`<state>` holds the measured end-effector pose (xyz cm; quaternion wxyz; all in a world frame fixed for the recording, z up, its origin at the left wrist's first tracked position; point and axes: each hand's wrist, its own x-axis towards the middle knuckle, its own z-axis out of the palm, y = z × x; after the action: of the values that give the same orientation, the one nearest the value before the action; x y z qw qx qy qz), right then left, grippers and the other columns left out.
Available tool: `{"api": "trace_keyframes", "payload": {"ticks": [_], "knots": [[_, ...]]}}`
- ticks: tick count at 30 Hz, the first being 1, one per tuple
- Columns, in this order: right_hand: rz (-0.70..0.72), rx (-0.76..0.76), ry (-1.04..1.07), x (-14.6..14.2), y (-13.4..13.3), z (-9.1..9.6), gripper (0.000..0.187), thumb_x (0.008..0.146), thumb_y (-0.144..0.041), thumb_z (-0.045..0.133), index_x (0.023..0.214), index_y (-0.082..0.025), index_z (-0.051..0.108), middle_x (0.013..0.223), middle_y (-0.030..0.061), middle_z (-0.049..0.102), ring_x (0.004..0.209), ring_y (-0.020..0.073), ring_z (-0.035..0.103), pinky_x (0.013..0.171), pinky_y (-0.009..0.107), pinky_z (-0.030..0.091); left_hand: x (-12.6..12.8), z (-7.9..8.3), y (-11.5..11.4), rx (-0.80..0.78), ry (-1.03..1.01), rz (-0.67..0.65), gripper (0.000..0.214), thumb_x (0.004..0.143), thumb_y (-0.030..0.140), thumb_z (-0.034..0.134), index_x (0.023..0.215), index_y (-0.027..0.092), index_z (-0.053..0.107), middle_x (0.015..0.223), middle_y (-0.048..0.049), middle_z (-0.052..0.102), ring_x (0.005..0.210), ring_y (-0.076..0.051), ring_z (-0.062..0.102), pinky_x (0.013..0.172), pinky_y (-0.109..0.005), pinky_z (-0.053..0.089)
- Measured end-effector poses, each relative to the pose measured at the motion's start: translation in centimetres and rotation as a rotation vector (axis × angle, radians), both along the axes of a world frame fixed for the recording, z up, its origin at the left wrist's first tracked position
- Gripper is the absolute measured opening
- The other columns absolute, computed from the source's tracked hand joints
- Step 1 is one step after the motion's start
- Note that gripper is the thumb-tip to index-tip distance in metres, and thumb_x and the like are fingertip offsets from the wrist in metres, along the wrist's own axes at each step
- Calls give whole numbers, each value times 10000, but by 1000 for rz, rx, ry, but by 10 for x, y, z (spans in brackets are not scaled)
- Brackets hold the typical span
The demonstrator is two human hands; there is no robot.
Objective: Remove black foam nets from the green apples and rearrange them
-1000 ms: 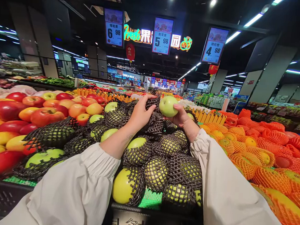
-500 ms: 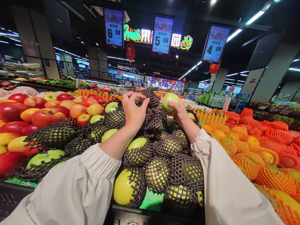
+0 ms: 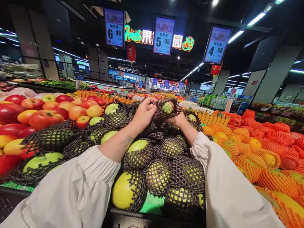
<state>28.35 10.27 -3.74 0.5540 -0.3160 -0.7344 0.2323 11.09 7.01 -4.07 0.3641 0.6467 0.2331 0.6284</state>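
Note:
Over the back of the pile, a green apple [image 3: 167, 107] sits partly inside a black foam net sleeve [image 3: 177, 110]. My left hand [image 3: 144, 116] is closed, its fingers pinching the left side of the sleeve. My right hand [image 3: 179, 120] grips the apple from the right and behind; the net hides some of its fingers. Below both hands lie several green apples [image 3: 124, 192], most of them wrapped in the same black nets. One netted apple [image 3: 158, 177] rests near the front of the heap.
Red and yellow apples [image 3: 47, 119] are heaped on the left. To the right are oranges in orange nets [image 3: 275, 179] and fruit in red nets [image 3: 278, 126]. A black display edge [image 3: 157, 220] runs along the front. Price screens [image 3: 164, 36] hang overhead.
The black net sleeve has come around the apple, which was bare in my right hand. My left hand has moved right, up to the apple, with its fingers closer together.

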Motion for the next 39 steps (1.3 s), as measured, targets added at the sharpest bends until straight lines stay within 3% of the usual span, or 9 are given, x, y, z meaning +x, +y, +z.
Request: {"api": "trace_keyframes", "payload": {"ticks": [2, 4, 7, 12, 18, 22, 28, 34, 39], "knots": [[116, 58, -3, -6, 7, 3, 822, 490, -458, 924, 1204, -197, 611, 1255, 117, 663, 1160, 292, 633, 1053, 432, 506, -2, 0, 8, 25, -107, 104, 147, 820, 192, 567, 955, 223, 517, 659, 50, 572, 606, -131, 589, 636, -244, 483], [194, 96, 7, -8, 13, 3, 918, 412, -424, 932, 1227, -187, 582, 1277, 129, 653, 1176, 308, 632, 1070, 444, 490, -2, -1, 11, 39, -130, 103, 129, 799, 185, 590, 921, 205, 552, 728, 22, 632, 707, -147, 629, 717, -261, 514], [209, 101, 13, -5, 16, 3, 849, 430, -400, 915, 1186, -189, 592, 1223, 118, 679, 1194, 316, 624, 1065, 462, 490, -1, -1, 9, 1, -103, 59, 139, 774, 202, 649, 901, 190, 594, 834, -13, 699, 818, -177, 653, 797, -298, 539], [212, 83, 42, 0, 14, 5, 770, 495, -406, 895, 1170, -186, 598, 1189, 106, 687, 1210, 304, 615, 1096, 466, 466, 3, 0, 1, -195, -45, 78, 173, 799, 159, 630, 969, 181, 608, 860, -37, 718, 729, -181, 652, 716, -319, 560], [250, 46, 25, -1, 12, 5, 739, 469, -410, 914, 1107, -183, 616, 1196, 117, 676, 1250, 309, 580, 1062, 458, 497, 3, 8, -12, -397, -40, -174, 287, 943, 178, 438, 1207, 173, 550, 930, -83, 754, 812, -213, 728, 799, -402, 610], [310, -3, 58, -1, 12, 3, 700, 453, -335, 926, 1063, -195, 613, 1185, 87, 682, 1212, 286, 607, 1061, 427, 501, 1, 11, -16, -475, -154, -333, 337, 982, 151, 341, 1230, 173, 568, 972, -102, 765, 889, -213, 739, 836, -408, 614], [351, -86, 145, -3, 12, 2, 630, 467, -299, 888, 1041, -237, 635, 1157, 43, 708, 1155, 261, 626, 978, 394, 537, 5, 11, -13, -510, -307, -266, 269, 927, 98, 410, 1086, 140, 624, 941, -99, 759, 865, -206, 729, 824, -383, 616], [357, -184, 362, 8, 11, 11, 297, 612, -380, 684, 868, -234, 724, 1017, 17, 740, 972, 199, 642, 776, 300, 516, 2, 11, -4, -426, -415, -131, 123, 902, 128, 475, 915, 162, 592, 826, -30, 708, 686, -138, 650, 733, -307, 590], [404, -401, 410, 10, 6, 15, 399, 630, -579, 760, 769, -211, 695, 816, 17, 706, 696, 143, 608, 616, 261, 492, 2, 9, 2, -363, -419, -111, 63, 856, 135, 563, 906, 167, 585, 755, 10, 655, 603, -103, 572, 624, -231, 504]]}}
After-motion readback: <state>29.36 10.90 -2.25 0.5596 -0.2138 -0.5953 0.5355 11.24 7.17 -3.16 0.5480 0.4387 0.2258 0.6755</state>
